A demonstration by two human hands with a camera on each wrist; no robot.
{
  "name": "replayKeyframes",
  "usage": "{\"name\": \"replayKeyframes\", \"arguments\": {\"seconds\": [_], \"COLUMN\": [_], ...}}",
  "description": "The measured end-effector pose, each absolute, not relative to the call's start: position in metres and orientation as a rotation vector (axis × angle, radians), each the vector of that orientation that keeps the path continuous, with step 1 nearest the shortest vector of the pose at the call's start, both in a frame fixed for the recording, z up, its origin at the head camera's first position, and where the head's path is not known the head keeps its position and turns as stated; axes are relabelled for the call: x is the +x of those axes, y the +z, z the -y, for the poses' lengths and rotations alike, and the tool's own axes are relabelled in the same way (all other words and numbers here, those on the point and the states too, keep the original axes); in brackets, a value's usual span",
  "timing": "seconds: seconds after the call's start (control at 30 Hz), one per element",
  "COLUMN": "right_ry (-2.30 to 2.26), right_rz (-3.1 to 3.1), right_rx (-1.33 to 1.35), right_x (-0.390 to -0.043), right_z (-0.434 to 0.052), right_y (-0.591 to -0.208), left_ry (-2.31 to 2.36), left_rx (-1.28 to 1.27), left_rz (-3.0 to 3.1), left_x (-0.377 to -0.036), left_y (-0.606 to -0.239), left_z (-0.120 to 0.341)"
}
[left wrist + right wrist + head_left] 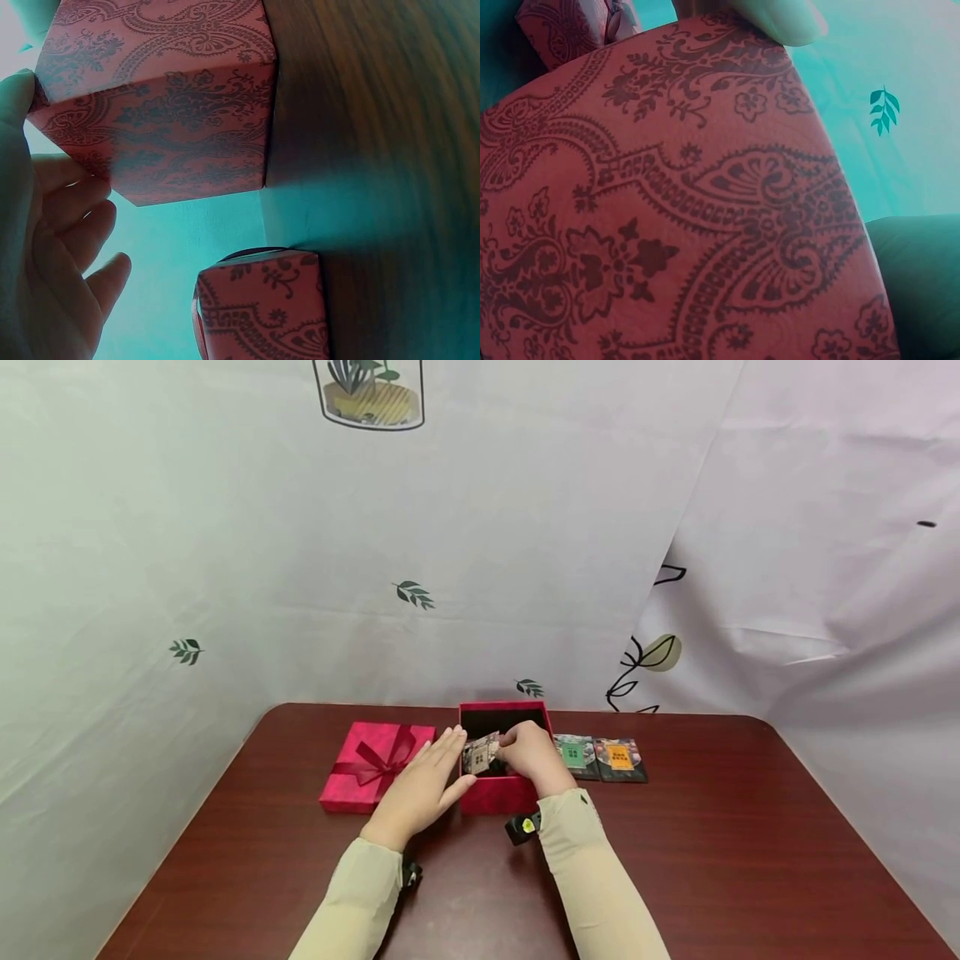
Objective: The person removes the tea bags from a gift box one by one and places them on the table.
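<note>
An open red box (498, 795) with a dark patterned surface stands on the table, its dark inside facing up. In its opening a small printed packet (480, 755) with a beige label leans at a tilt. My right hand (534, 756) reaches over the box's right front and pinches the packet's right edge; part of its fingers is hidden. My left hand (423, 789) lies along the box's left side with fingers straight. In the left wrist view, the thumb and fingers of the left hand (60, 225) are at the edges of the box (187, 142).
The red lid (367, 767) with a ribbon bow lies left of the box, partly behind my left hand. Right of the box lie a green-labelled packet (576, 757) and an orange-labelled packet (621, 760) side by side. A white patterned cloth (480, 527) hangs behind the brown table (720, 843).
</note>
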State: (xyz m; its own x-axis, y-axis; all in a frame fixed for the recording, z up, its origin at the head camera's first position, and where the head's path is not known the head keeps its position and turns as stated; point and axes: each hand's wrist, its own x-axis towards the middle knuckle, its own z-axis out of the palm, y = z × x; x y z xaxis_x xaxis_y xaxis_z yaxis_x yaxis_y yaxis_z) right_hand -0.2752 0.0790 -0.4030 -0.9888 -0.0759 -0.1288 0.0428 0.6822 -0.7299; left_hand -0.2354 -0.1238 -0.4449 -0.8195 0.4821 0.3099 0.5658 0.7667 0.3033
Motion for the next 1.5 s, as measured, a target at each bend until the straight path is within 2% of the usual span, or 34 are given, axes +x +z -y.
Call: {"name": "replayKeyframes", "arguments": {"seconds": [0.57, 1.03, 1.5], "right_ry": [-1.366, -1.523, -1.436], "right_rz": [-2.646, -2.617, -2.825], "right_rx": [0.021, 0.010, -0.093], "right_x": [-0.291, -0.290, -0.282], "right_z": [-0.074, -0.074, -0.078], "right_y": [-0.412, -0.413, -0.407], "left_ry": [-0.570, -0.580, -0.563], "left_rx": [-0.834, -0.832, -0.826], "left_rz": [2.728, 2.737, 2.734], "left_x": [-0.236, -0.236, -0.235], "left_y": [-0.446, -0.444, -0.445], "left_z": [0.124, 0.123, 0.124]}}
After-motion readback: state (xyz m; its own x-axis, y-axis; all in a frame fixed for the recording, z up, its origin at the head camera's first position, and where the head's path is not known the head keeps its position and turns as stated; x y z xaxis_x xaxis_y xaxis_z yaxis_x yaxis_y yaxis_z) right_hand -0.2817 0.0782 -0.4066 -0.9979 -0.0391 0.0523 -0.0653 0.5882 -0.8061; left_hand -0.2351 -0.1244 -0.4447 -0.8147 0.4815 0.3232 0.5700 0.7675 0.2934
